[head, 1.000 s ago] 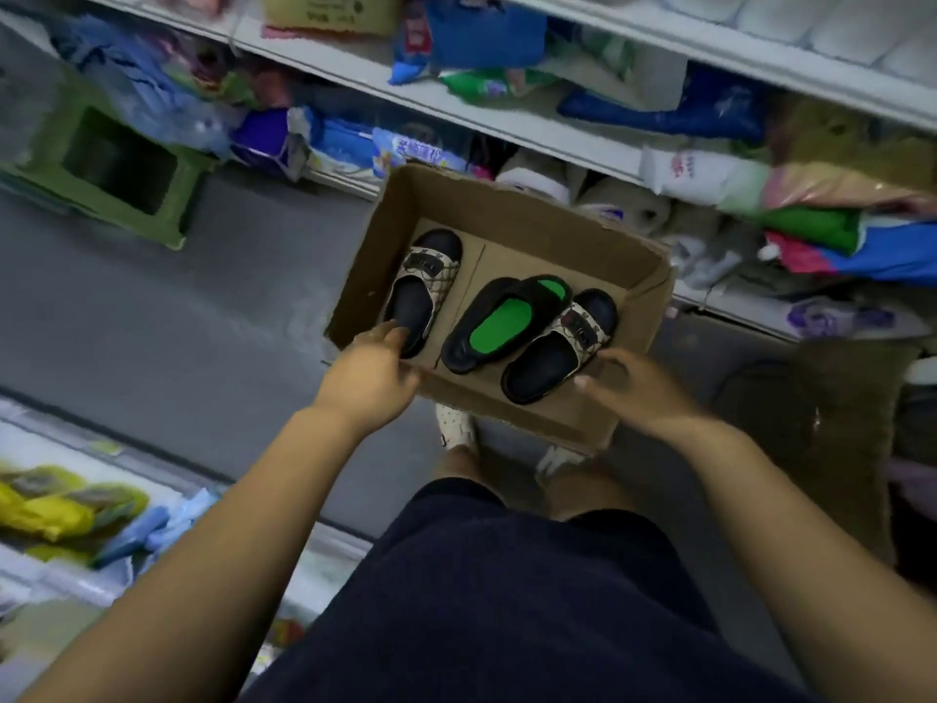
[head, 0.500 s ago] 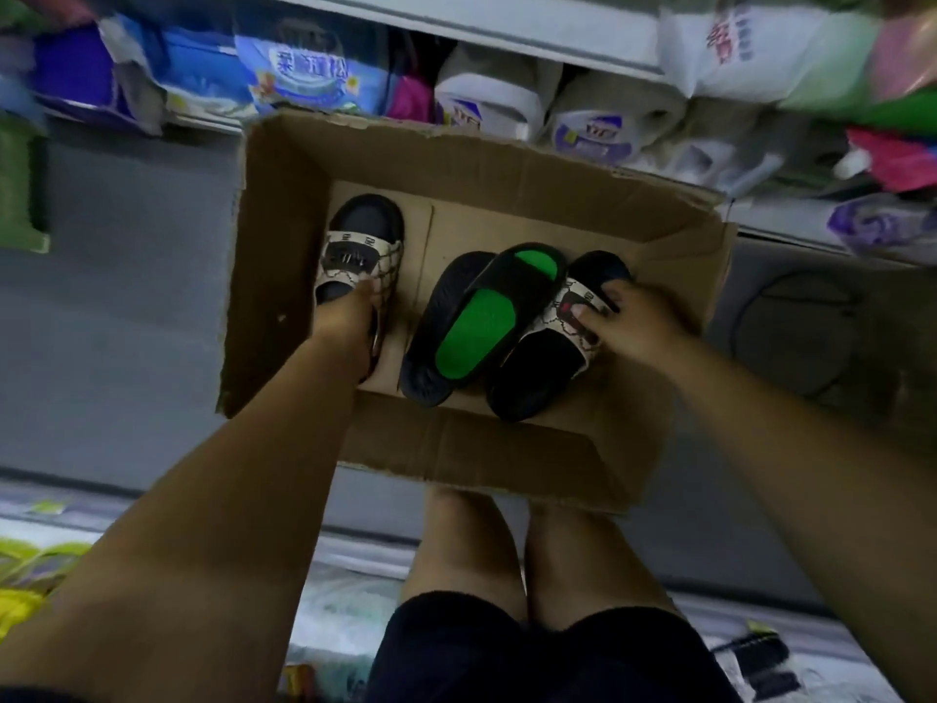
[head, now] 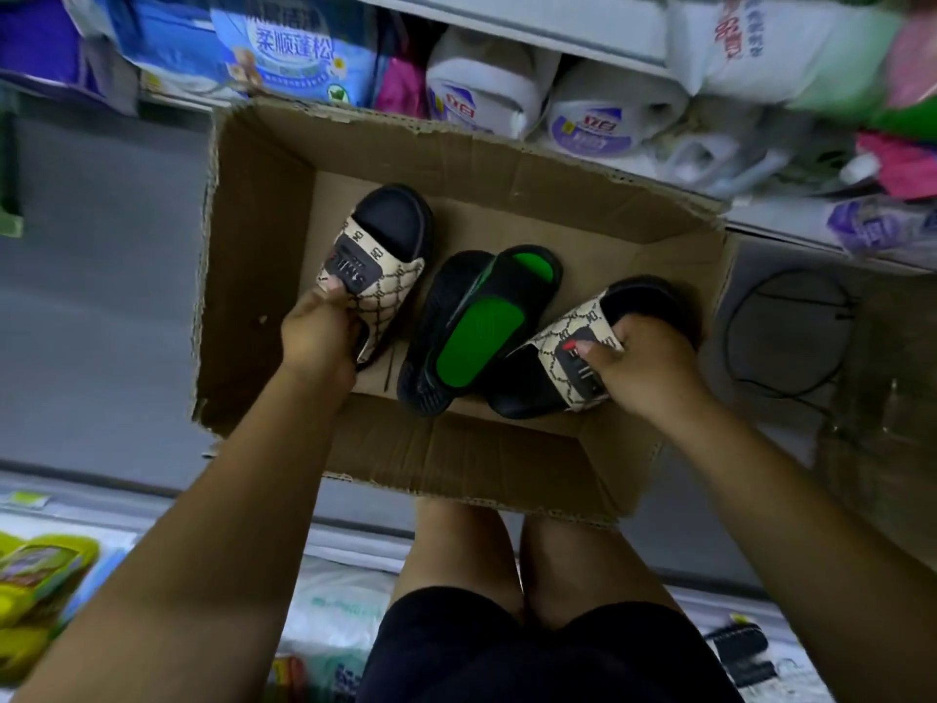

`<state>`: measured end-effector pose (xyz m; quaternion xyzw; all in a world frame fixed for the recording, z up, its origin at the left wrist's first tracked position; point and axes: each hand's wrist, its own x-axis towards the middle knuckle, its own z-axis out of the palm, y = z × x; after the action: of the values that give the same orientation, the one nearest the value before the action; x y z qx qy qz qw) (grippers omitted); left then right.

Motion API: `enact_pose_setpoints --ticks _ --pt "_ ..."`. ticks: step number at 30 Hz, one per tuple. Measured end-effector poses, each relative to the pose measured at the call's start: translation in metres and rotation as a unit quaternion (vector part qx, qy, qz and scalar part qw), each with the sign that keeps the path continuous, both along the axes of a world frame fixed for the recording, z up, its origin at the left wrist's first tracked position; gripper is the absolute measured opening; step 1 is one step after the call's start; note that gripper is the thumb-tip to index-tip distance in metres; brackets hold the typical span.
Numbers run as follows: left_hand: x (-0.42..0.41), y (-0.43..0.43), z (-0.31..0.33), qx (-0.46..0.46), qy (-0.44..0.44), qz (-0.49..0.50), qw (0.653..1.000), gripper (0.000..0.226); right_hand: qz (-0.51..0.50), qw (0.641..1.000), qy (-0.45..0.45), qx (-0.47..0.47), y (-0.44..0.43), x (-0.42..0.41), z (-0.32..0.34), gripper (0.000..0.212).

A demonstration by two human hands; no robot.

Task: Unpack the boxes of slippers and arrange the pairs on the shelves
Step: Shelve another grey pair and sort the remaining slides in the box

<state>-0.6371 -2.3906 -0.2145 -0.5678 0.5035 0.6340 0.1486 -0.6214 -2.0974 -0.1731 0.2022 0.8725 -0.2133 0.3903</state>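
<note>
Cardboard box (head: 253,256): open, on floor below stocked shelf (head: 583,27).
Left hand (head: 317,337): pinches strap of left patterned slipper (head: 377,266).
Right hand (head: 644,365): grips strap of right patterned slipper (head: 568,357); likely lifting matched pair together.
Green-soled slippers (head: 476,337): stacked between, untouched.

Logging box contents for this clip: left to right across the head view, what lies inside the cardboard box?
Black slipper with beige patterned strap, gripped by the left hand → overlapping black slippers, one showing a green insole → second black slipper with beige patterned strap, gripped by the right hand.
</note>
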Motion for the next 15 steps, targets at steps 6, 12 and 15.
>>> enact_pose_setpoints --ticks 6,12,15 --pt "0.006 -0.002 0.062 -0.034 0.117 -0.115 0.986 0.015 -0.094 0.995 0.030 -0.025 0.010 0.016 0.090 0.039" --pt "-0.007 -0.004 0.108 -0.050 0.162 -0.172 0.970 0.021 -0.307 0.929 -0.087 -0.189 -0.042 0.021 0.086 0.018" --pt "-0.010 -0.010 0.112 -0.048 0.154 -0.210 0.964 0.022 -0.414 0.844 -0.199 -0.277 -0.087 0.035 0.047 0.022"
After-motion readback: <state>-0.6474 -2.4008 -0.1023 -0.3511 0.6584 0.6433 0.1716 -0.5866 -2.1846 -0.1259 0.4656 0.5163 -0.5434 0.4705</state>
